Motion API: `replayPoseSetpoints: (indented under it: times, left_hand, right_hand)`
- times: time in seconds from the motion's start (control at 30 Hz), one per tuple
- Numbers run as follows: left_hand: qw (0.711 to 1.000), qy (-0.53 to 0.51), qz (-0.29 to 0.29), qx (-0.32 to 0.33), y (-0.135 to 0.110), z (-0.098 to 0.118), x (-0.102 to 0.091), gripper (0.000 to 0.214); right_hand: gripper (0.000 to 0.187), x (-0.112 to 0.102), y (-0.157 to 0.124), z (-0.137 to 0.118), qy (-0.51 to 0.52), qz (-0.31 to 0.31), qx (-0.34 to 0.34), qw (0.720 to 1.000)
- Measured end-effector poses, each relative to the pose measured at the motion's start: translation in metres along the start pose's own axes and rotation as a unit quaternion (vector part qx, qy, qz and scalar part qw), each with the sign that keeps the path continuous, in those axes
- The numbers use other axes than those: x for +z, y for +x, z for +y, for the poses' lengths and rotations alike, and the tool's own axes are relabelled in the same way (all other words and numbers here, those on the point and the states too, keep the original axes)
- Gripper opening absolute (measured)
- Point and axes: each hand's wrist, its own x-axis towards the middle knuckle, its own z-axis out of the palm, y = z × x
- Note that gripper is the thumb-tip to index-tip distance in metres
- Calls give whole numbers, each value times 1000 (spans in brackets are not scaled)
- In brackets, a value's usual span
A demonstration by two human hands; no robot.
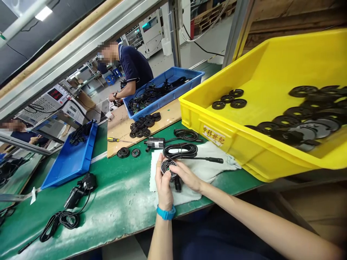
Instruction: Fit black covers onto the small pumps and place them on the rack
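Observation:
Both my hands hold a small black pump (168, 169) with a round slotted cover over a white cloth (202, 169) on the green bench. My left hand (163, 184), with a blue wristband, grips it from the left. My right hand (185, 175) closes on it from the right, fingers on the cover. The pump's coiled black cable (181, 150) lies just behind on the cloth. A second black pump (155, 143) with its own cable coil lies further back.
A yellow bin (217, 119) with black round covers stands at the right. Loose covers (143, 124) lie on a cardboard sheet with a screwdriver (114, 139). Blue bins (173, 94) hold cables. Another pump (81, 189) lies at the left. A co-worker (130, 68) works behind.

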Motion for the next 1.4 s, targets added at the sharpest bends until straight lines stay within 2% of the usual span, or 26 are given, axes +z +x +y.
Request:
replayPoseSetpoints:
  times: [0.13, 0.37, 0.57, 0.7, 0.83, 0.93, 1.0, 1.07, 1.17, 1.23, 1.27, 1.33, 1.4]
  left_hand:
    - [1000, -18, 1, 8, 4, 0, -2, 53]
    - [999, -14, 26, -24, 5, -3, -2, 48]
    - [999, -7, 38, -7, 6, -9, -2, 46]
    - [1000, 17, 0, 22, 5, -8, -6, 60]
    - [988, 127, -72, 42, 3, -1, -7, 84]
    - [970, 225, -79, 36, 6, 15, -5, 64]
    - [945, 309, -78, 77, 11, 33, -4, 54]
    - [894, 413, -99, 143, 20, 54, -5, 55]
    - [779, 571, -177, 192, 41, 75, -9, 56]
    - [697, 655, -222, 188, 59, 77, -13, 55]
    - [666, 684, -235, 182, 68, 74, -15, 54]
    - [632, 713, -248, 174, 85, 64, -20, 53]
    - [626, 720, -247, 171, 99, 55, -25, 53]
  right_hand:
    - [40, 0, 0, -1, -15, -5, -5, 1000]
    - [33, 5, 0, 2, 61, 29, 25, 997]
    - [39, 9, 1, 8, 54, 36, 10, 998]
    - [45, 5, 1, 14, -12, 38, -27, 999]
    - [55, -6, 3, 15, -99, 34, -51, 993]
    - [66, -21, 5, 6, -232, 21, -79, 969]
    - [73, -35, 6, -2, -340, 9, -93, 936]
    - [76, -51, 9, -9, -403, 2, -95, 910]
    - [76, -70, 15, -14, -445, 8, -85, 891]
    - [75, -78, 21, -15, -482, 19, -71, 873]
    - [74, -79, 25, -14, -501, 24, -63, 863]
    - [73, -79, 33, -11, -536, 28, -54, 842]
    - [72, -78, 39, -7, -562, 24, -54, 825]
